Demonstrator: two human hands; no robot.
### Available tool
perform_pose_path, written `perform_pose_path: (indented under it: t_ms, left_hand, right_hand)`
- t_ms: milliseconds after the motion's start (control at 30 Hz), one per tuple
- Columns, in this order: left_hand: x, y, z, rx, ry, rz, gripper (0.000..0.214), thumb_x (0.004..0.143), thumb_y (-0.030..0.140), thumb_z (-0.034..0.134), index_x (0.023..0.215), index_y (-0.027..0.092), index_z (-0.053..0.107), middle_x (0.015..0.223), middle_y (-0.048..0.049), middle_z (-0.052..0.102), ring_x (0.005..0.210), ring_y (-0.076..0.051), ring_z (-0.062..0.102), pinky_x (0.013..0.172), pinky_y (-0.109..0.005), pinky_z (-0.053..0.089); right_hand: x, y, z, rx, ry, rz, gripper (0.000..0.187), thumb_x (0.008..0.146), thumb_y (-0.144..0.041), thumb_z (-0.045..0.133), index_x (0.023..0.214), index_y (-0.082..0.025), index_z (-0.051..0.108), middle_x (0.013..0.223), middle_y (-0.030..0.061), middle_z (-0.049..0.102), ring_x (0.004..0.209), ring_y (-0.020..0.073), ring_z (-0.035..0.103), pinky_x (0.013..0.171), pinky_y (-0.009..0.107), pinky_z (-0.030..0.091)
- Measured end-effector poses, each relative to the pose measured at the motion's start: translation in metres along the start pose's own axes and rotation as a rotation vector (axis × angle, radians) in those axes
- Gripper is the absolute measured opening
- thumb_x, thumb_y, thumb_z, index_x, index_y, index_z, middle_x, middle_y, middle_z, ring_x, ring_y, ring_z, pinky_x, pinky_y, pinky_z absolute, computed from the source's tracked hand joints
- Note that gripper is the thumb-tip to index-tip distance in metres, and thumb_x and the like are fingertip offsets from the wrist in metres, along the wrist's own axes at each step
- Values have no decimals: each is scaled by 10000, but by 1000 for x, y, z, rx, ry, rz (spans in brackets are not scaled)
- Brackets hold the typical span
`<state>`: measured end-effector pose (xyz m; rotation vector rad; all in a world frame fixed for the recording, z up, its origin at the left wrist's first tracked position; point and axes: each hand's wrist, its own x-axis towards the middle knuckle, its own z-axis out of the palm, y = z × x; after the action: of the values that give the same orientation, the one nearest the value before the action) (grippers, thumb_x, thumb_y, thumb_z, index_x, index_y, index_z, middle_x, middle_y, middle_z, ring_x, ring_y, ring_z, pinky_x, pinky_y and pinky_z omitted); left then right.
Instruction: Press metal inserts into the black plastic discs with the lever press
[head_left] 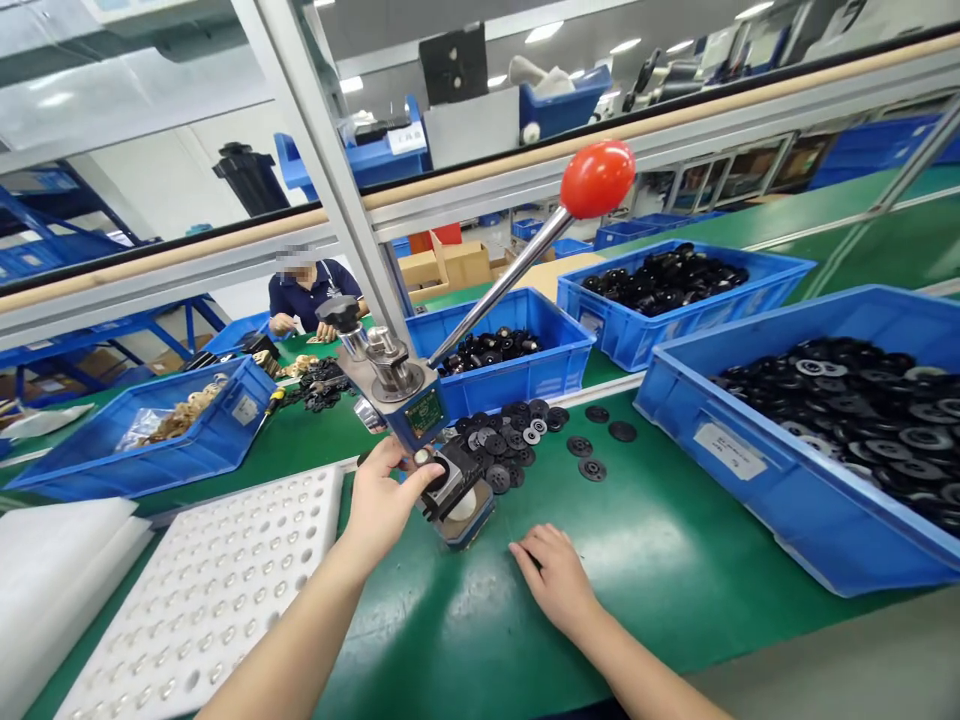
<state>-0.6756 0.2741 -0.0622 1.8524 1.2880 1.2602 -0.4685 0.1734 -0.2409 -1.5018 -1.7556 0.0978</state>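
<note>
A hand press [409, 400] with a long steel lever [502, 285] and a red knob [598, 180] stands on the green bench. My left hand [382, 505] is closed at its lower front, thumb and fingers around a small piece beside the black fixture [454, 480]. The fingers partly cover that piece, so I cannot make out its kind. Below the fixture shows the press's base [469, 525]. To the right, my right hand [555, 575] rests on the bench, fingers loosely bent, thumb apart, holding nothing visible. Behind the press lies a pile of black discs [499, 445].
Blue bins [739, 450] of black discs and other black parts line the right and back. A white foam tray [225, 580] with small parts in its holes lies left, beside white sheets [60, 590]. A person [315, 295] works across the bench behind an aluminium post [330, 150].
</note>
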Motion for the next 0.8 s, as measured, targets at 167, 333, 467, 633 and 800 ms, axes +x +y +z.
perform_pose_path:
  t_ms: [167, 333, 467, 633, 800]
  left_hand:
    - [-4, -5, 6, -131, -125, -90, 240, 753, 357, 717, 908, 179, 758, 906, -64, 784, 832, -228, 700, 777, -336, 536]
    - [-7, -5, 12, -173, -123, -83, 241, 760, 319, 693, 938, 172, 763, 964, -80, 799, 908, -257, 729, 829, -355, 547]
    - [-7, -3, 16, -194, -126, -76, 205, 772, 276, 658, 910, 165, 763, 932, -70, 802, 851, -234, 733, 760, -321, 557]
    - [-6, 1, 22, -247, -116, -84, 178, 749, 269, 670, 862, 174, 770, 855, -51, 803, 783, -232, 738, 685, -307, 572]
    - [-6, 1, 28, -250, -94, -112, 162, 763, 271, 653, 825, 183, 775, 833, -43, 797, 764, -223, 725, 684, -306, 570]
  right_hand:
    - [8, -5, -8, 115, 57, -2, 471, 1014, -395, 416, 648, -189, 629, 650, 34, 618, 610, 156, 584, 598, 295, 477]
    - [68, -33, -72, 296, 269, 44, 404, 989, -456, 445, 765, -204, 668, 782, 79, 676, 717, 187, 644, 590, 304, 528]
    - [147, -72, -153, 452, 503, -26, 405, 944, -558, 495, 1136, -229, 634, 1011, 81, 673, 851, 185, 663, 714, 348, 560]
    - [220, -120, -229, 732, 342, -199, 421, 995, -477, 428, 1342, -243, 476, 1144, 78, 616, 877, 142, 682, 707, 342, 552]
    - [240, -129, -242, 784, 406, -248, 126, 947, -275, 543, 938, -160, 595, 779, -5, 590, 739, 144, 688, 631, 335, 556]
